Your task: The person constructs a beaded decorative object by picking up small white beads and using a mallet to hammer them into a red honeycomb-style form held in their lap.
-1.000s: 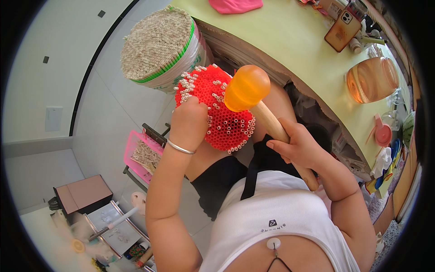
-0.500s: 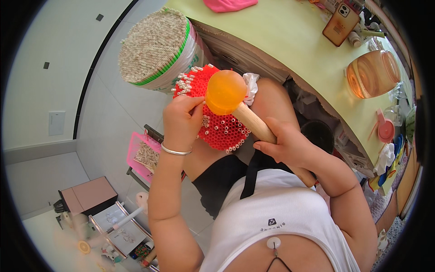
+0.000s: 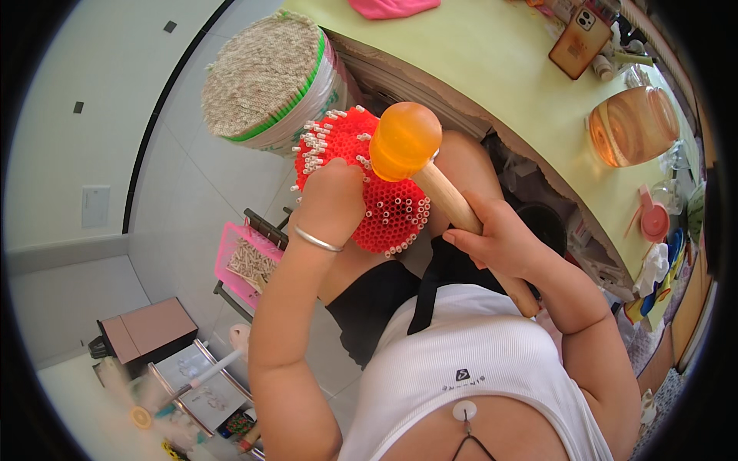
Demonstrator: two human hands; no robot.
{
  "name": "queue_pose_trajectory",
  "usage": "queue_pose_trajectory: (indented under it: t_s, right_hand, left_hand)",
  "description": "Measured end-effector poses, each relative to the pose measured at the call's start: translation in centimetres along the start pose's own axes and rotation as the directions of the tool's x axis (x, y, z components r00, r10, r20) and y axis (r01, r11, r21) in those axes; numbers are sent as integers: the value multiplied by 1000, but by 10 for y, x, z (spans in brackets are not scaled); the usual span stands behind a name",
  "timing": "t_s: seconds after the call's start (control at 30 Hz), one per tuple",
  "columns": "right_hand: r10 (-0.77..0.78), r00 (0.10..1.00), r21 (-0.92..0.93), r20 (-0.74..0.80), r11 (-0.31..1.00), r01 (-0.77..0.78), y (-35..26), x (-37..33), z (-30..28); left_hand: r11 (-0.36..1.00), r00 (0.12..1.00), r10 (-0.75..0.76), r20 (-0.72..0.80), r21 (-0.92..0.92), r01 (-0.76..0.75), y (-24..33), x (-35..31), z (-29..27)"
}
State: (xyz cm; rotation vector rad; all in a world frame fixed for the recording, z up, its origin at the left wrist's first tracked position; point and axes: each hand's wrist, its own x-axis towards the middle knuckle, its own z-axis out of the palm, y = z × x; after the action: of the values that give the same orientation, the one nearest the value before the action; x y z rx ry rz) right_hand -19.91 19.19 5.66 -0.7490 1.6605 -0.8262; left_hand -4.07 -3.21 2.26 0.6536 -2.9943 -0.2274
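Over the person's lap, the left hand [image 3: 332, 201] clamps the red round bundle of plastic tubes [image 3: 367, 183], while the right hand [image 3: 500, 242] grips the wooden-handled orange-headed mallet [image 3: 405, 141], head just right of it, handle slanting down-right.

the red block of plastic tubes [image 3: 377, 196] rests on the lap, its open tube ends showing as a honeycomb face, tilted toward 5 o'clock. white pegs stick out of the tubes along its edge at 10 o'clock. the mallet [image 3: 430, 180] lies across the block's 2 o'clock side: an orange translucent rubber head [image 3: 405, 140] at its top, a pale wooden handle [image 3: 460, 213] slanting down toward 4 o'clock.
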Motion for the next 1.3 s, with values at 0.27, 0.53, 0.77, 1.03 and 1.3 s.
queue_pose_trajectory:
  t_s: [0.27,0.53,0.77,1.03,1.3]
  right_hand:
    - [-313,950,-181,-5,934,307,-38,-8,13]
    - [-370,929,-518,-15,797,309,-25,37,30]
    - [-116,982,-155,-152,984,92,-58,-1,24]
    - [-36,993,12,-116,999,38,-32,-2,24]
    - [2,996,15,-84,1000,-1,2,8,10]
  left_hand:
    - [843,794,-439,-420,-499,203,-42,-47,-13]
    - [506,506,-854,120,-30,862,-225,-246,141]
    - [361,402,-846,349,-178,915,-220,-328,255]
    - [398,332,-799,501,25,917,-240,-326,221]
    - [372,546,-833,-94,-824,427,-142,-161,58]
